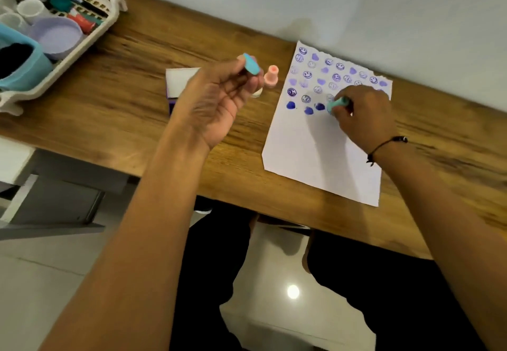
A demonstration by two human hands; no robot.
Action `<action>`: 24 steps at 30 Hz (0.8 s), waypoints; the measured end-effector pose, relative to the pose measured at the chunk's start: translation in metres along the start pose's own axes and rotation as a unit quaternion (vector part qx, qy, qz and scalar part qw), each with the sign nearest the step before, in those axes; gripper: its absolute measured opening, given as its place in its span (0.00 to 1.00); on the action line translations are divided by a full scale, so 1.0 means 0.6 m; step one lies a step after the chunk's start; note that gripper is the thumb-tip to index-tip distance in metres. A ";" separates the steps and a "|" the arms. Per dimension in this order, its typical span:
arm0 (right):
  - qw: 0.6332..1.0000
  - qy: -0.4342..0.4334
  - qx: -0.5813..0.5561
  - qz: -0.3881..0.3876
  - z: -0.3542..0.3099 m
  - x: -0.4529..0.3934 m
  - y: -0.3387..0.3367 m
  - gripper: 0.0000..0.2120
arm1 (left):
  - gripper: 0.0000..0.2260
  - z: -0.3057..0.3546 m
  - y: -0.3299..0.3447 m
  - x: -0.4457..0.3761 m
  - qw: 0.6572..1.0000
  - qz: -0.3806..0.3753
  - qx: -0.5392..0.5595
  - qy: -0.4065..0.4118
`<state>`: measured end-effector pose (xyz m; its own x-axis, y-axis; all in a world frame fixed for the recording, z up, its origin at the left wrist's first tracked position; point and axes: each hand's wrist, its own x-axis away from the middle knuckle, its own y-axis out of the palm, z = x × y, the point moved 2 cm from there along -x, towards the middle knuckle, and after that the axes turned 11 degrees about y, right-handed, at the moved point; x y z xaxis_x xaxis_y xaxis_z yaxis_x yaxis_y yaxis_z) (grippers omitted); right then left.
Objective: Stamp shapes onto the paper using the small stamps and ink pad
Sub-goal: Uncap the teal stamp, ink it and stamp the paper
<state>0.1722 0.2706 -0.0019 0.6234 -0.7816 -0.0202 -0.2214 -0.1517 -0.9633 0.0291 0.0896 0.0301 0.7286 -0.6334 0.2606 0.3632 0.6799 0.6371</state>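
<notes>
A white paper (321,155) lies on the wooden table, its upper part covered with purple smiley and heart prints. My right hand (362,116) presses a small teal stamp (336,103) onto the paper at the end of the lowest row of hearts. My left hand (216,101) hovers left of the paper, pinching a light blue stamp cap (251,64). A pink stamp (271,75) stands upright just beyond it. Another pale stamp (257,93) is mostly hidden behind my fingers. The ink pad (178,84), white lid raised over a purple base, sits behind my left hand.
A white plastic basket (93,32) at the far left holds cups, a purple bowl and craft items. The wall runs along the table's far edge. My legs and the tiled floor show below the near edge.
</notes>
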 end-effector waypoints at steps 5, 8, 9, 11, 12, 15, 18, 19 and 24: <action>0.999 -0.006 0.015 -0.034 0.007 -0.004 0.018 0.09 | 0.08 -0.025 0.029 0.007 0.999 -0.029 -0.017 -0.027; 0.999 -0.015 0.011 -0.031 0.009 -0.002 0.022 0.09 | 0.10 -0.032 0.036 0.006 0.998 -0.030 -0.024 -0.043; 0.999 -0.016 0.010 -0.029 0.010 -0.001 0.022 0.09 | 0.11 -0.034 0.037 0.006 0.998 -0.029 -0.024 -0.047; 0.999 -0.017 0.014 -0.031 0.010 0.000 0.021 0.09 | 0.14 -0.037 0.039 0.007 0.998 -0.027 -0.027 -0.053; 0.999 -0.018 0.019 -0.037 0.009 0.001 0.023 0.10 | 0.15 -0.039 0.038 0.008 0.998 -0.026 -0.030 -0.055; 0.997 -0.021 0.041 -0.055 0.001 0.004 0.030 0.11 | 0.16 -0.042 0.037 0.007 0.998 -0.027 -0.035 -0.054; 0.995 -0.021 0.064 -0.067 -0.002 0.002 0.029 0.12 | 0.15 -0.044 0.039 0.004 0.998 -0.031 -0.036 -0.051; 0.995 -0.019 0.066 -0.071 -0.002 0.001 0.028 0.12 | 0.15 -0.045 0.040 0.003 0.998 -0.033 -0.037 -0.050; 0.995 -0.010 0.058 -0.079 -0.002 -0.003 0.025 0.12 | 0.09 -0.054 0.049 -0.003 0.998 -0.032 -0.035 -0.044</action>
<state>0.1669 0.2690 -0.0160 0.6594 -0.7404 0.1303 -0.0318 -0.2007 -0.9791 0.0571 0.1226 0.0247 0.6493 -0.7046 0.2863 0.4499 0.6593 0.6024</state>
